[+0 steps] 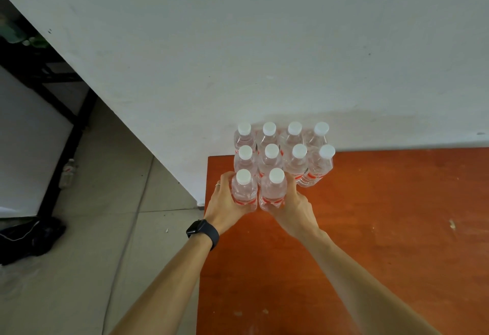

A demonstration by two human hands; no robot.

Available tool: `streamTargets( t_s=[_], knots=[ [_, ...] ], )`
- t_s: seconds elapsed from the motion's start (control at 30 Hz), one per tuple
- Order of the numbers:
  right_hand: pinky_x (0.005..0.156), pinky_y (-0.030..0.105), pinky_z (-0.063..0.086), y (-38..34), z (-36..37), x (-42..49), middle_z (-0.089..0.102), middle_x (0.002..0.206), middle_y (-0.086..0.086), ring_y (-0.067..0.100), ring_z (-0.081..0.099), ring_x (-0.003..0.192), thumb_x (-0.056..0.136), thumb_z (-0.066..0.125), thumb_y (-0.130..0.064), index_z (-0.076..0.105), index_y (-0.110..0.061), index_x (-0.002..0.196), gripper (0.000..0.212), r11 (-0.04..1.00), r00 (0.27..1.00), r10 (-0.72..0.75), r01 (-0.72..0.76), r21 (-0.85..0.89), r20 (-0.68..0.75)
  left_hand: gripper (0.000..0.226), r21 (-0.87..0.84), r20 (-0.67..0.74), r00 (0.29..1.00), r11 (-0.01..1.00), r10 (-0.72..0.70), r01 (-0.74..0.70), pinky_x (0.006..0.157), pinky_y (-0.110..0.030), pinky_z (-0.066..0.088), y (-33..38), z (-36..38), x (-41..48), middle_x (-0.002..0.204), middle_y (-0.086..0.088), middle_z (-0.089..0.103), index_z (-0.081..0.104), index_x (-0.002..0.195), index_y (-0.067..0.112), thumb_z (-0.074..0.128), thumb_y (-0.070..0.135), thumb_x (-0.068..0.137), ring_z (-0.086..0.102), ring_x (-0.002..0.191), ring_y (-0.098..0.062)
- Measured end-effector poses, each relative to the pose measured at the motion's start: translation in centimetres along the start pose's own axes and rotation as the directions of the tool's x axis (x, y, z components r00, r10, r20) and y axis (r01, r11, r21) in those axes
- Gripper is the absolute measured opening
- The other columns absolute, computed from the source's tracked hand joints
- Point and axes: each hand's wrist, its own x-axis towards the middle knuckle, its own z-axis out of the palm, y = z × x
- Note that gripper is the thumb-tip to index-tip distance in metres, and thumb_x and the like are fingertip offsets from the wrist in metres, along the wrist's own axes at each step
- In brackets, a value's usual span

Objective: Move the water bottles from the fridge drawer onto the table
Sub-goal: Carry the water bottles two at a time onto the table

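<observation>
On the glossy reddish counter (383, 229), the left hand (225, 203) grips the near-left bottle (244, 192) and the right hand (295, 209) grips the near-right bottle (273, 192). Both are clear plastic with round white caps.

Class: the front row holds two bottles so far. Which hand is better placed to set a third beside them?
Probably the right hand: it grips the right front bottle, next to the bare table spot. The left hand holds the left front bottle at the table's left edge.

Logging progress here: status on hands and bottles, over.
Left hand grips front-left bottle, right hand front-right bottle. Eight other bottles upright on table. Nothing blocking.
</observation>
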Motion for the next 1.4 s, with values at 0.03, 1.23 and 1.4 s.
streamTargets(
  t_s=[0.03, 1.23, 1.4],
  knots=[
    [0.088, 0.040, 0.057, 0.0, 0.0, -0.1, 0.062, 0.135, 0.003, 0.028, 0.067, 0.113, 0.086, 0.078, -0.034, 0.012, -0.028, 0.152, 0.094, 1.000, 1.000, -0.004, 0.004, -0.001, -0.006, 0.098, 0.002, 0.000, 1.000, 1.000, -0.001, 0.001, 0.092, -0.029, 0.043, 0.0, 0.0, 0.0, 0.141, 0.001, 0.049, 0.029, 0.142, 0.033, 0.090, 0.047, 0.066, 0.051, 0.126, -0.021],
    [0.113, 0.040, 0.041, 12.9, -13.1, -25.6, 0.053, 0.142, -0.013, 0.014, 0.048, 0.134, 0.099, 0.055, -0.042, 0.053, -0.035, 0.137, 0.038, 0.979, 0.981, 0.130, -0.150, -0.139, -0.142, 0.041, 0.361, 0.399, 0.898, 0.869, 0.182, -0.337, 0.091, -0.034, 0.053, 11.5, 12.4, -16.5, 0.143, 0.000, 0.049, 0.046, 0.138, 0.029, 0.054, 0.038, 0.099, 0.058, 0.114, -0.017],
    [0.107, 0.034, 0.040, 19.8, -19.3, -37.8, 0.056, 0.142, -0.009, 0.020, 0.048, 0.131, 0.097, 0.058, -0.035, 0.061, -0.035, 0.130, 0.033, 0.948, 0.898, 0.243, -0.300, -0.107, -0.367, 0.042, 0.346, 0.541, 0.757, 0.723, 0.368, -0.598, 0.084, -0.031, 0.053, 20.6, 22.3, -24.6, 0.144, 0.002, 0.048, 0.045, 0.141, 0.029, 0.050, 0.038, 0.101, 0.058, 0.114, -0.017]
  ],
)
